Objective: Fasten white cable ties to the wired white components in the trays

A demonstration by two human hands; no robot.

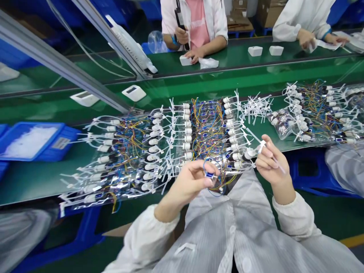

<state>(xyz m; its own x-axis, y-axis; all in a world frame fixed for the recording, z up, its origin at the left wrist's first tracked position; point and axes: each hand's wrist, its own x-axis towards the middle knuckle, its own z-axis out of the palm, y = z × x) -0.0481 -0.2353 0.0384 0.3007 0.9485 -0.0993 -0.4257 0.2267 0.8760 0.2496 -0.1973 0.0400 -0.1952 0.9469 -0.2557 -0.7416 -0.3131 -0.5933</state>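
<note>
My left hand (192, 180) pinches a small blue component (209, 175) with thin coloured wires, just above the near edge of the bench. Between the thumb and fingers of my right hand (271, 163) is a white cable tie (262, 146), its tail sticking out below the fingers. Close to that hand lies a white cylindrical part (249, 153). Beyond my hands, rows of wired assemblies (209, 129) with white cylinders at both ends lie on clear plastic, several with cable ties fastened on. A heap of loose cable ties (256, 108) sits behind my right hand.
More wired assemblies (122, 159) cover the bench on the left, others (318, 110) on the right. A blue bin (64, 142) with white contents stands far left. A metal post (93, 91) slants across. Opposite, a person (196, 30) handles a white box; another works at right.
</note>
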